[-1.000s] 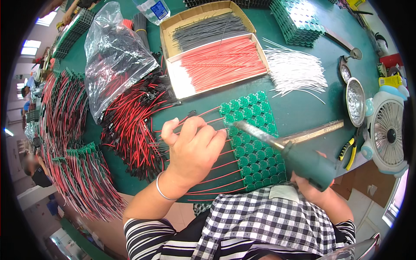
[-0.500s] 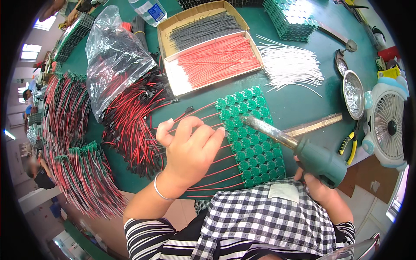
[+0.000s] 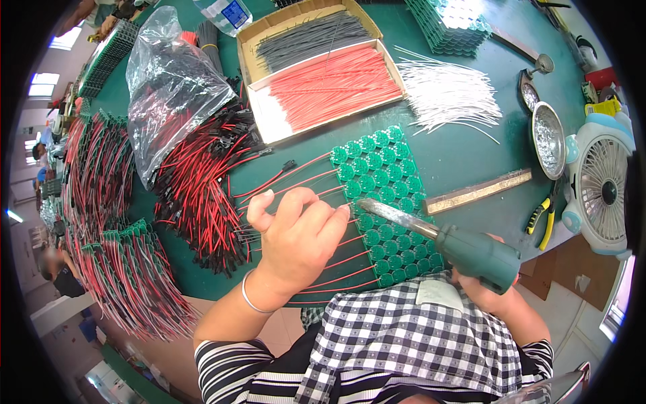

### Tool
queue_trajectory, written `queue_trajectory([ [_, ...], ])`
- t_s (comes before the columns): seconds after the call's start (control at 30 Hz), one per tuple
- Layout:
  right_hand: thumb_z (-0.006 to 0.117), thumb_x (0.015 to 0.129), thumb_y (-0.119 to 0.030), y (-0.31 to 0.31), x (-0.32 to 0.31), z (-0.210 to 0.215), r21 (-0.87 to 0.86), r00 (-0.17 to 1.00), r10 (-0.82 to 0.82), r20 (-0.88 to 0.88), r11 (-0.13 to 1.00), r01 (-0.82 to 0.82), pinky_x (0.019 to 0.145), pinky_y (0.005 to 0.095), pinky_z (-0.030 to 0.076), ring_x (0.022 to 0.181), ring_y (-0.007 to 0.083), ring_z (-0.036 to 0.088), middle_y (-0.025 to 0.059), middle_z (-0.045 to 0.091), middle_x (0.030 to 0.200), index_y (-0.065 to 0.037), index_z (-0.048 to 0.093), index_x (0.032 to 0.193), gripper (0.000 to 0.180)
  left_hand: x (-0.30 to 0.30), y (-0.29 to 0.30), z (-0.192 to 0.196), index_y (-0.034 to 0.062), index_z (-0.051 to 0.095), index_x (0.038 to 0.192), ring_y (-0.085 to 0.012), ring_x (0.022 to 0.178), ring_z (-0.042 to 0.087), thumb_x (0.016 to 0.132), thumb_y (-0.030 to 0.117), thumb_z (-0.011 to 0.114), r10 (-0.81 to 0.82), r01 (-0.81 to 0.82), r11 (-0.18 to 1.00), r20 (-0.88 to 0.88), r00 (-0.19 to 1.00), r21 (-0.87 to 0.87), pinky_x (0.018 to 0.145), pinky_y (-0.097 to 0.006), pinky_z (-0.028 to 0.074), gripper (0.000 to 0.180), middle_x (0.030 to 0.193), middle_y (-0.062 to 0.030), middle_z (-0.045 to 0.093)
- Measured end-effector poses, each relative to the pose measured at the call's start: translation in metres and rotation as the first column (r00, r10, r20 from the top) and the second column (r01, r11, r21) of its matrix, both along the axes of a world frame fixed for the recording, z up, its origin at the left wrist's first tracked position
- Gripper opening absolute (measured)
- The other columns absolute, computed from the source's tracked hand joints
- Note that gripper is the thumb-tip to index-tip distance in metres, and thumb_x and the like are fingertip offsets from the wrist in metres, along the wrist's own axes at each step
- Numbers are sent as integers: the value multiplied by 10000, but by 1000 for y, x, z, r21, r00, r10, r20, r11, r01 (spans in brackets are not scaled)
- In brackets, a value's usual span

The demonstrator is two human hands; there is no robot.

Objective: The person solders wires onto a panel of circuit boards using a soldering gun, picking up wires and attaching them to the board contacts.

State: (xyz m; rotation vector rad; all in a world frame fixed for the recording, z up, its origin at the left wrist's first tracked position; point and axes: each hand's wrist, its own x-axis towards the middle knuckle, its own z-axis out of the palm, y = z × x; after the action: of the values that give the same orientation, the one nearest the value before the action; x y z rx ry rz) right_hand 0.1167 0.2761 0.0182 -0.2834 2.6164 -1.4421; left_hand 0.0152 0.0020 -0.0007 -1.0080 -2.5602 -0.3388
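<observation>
Small fan (image 3: 601, 192) (pliers (image 3: 542, 222) beside)

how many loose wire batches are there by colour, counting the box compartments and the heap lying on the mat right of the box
grey wires, far compartment of the box: 1
red wires, near compartment of the box: 1
white wires, loose on the green mat: 1
total: 3

Right hand (image 3: 486, 291) mostly behind soldering iron (image 3: 464, 246)
</observation>
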Motion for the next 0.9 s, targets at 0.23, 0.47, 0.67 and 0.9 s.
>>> queue_trajectory([
  [0.23,568,743,-39,-5,2,1,-52,996,-73,41,996,75,619,349,472,582,214,585,43,598,687,-35,612,859,123,0,-2,-1,187,689,771,-131,798,535,692,155,682,2,-2,1000,6,1000,-1,924,-467,225,86,682,82,543],
  [0.47,594,763,-71,-5,-4,7,96,995,53,-81,994,-45,812,385,438,687,240,608,42,630,739,-54,630,910,152,0,-2,-2,185,684,766,-136,798,534,693,149,697,8,-8,1000,6,1000,-2,921,-465,227,82,683,77,541],
  [0.67,634,693,-6,5,3,3,82,994,47,-96,996,-39,733,405,496,791,302,634,99,661,894,-40,653,920,230,1,-1,-3,187,679,762,-140,797,535,688,153,707,8,-8,1000,-13,1000,-5,921,-461,229,86,671,73,529],
  [0.9,583,763,42,5,29,-3,-165,965,-200,169,960,228,676,350,507,666,207,642,81,644,838,-12,637,928,182,1,-1,-4,198,682,776,-148,832,543,687,157,713,3,-4,1000,-55,999,-19,929,-459,227,103,699,79,543],
])
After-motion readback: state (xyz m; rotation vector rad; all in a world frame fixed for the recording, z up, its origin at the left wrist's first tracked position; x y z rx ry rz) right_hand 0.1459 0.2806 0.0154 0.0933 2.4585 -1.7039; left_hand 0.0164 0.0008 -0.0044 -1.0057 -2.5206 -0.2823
